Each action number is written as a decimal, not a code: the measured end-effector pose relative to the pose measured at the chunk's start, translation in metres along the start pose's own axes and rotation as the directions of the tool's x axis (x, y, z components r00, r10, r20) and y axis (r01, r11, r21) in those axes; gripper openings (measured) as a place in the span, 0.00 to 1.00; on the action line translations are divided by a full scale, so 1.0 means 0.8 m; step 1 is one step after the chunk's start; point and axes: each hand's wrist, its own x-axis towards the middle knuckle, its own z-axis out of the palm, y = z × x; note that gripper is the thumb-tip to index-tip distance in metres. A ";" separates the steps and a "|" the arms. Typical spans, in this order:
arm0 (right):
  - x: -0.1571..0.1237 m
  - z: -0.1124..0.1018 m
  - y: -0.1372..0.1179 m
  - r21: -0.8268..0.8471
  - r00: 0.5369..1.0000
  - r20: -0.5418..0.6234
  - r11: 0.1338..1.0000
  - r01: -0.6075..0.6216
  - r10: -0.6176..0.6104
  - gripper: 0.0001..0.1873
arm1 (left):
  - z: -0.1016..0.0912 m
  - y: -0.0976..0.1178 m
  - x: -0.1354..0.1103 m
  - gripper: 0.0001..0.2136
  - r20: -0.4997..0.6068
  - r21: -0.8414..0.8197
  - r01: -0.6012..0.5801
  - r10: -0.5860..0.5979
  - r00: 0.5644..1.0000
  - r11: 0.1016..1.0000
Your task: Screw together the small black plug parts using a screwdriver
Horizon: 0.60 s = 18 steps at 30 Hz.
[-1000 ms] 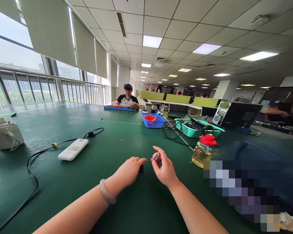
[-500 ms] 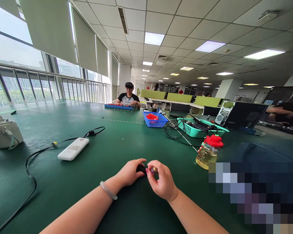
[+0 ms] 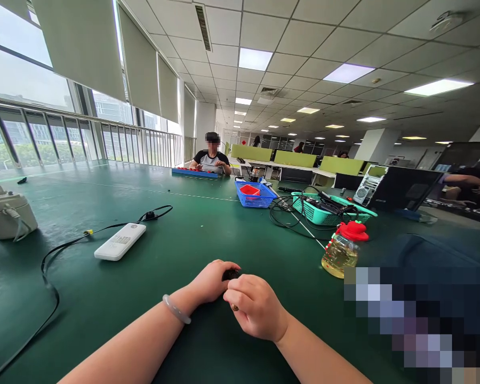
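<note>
My left hand (image 3: pixel 213 282), with a pale bangle on its wrist, rests low over the green table and is closed around a small black object (image 3: pixel 231 274). Only part of that object shows between thumb and fingers, so its kind is unclear. My right hand (image 3: pixel 258 308) is just in front and to the right, its knuckles partly covering the black object. Its fingers are curled around a small thing with a brownish tip (image 3: pixel 235 308), otherwise hidden by the fingers.
A white power bank (image 3: pixel 120 241) and black cable (image 3: pixel 52 261) lie left. Right stand a red-capped bottle of yellowish liquid (image 3: pixel 341 253), a cable-filled green basket (image 3: pixel 318 215) and a blue basket (image 3: pixel 256 200). Another person (image 3: pixel 212 159) sits at the far side behind a blue tray (image 3: pixel 194 173).
My right hand has turned, with its knuckles now upward, and shifted slightly left and toward me; the thing in it is more hidden. My left hand keeps its hold on the black object.
</note>
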 end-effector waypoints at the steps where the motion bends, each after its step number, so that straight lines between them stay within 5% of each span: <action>1: 0.000 0.001 -0.001 -0.006 1.000 0.009 1.000 0.013 -0.013 0.15 | 0.001 -0.001 0.001 0.23 -0.002 -0.004 0.004 -0.004 1.000 1.000; 10: -0.003 0.017 -0.007 -0.013 0.972 0.218 0.996 0.092 -0.087 0.09 | 0.003 0.001 0.003 0.26 -0.009 -0.021 0.040 -0.040 0.999 0.999; 18: -0.008 0.014 -0.001 -0.004 0.963 0.258 0.997 0.077 -0.073 0.09 | 0.004 0.000 0.002 0.26 -0.031 -0.051 0.059 -0.061 0.998 0.997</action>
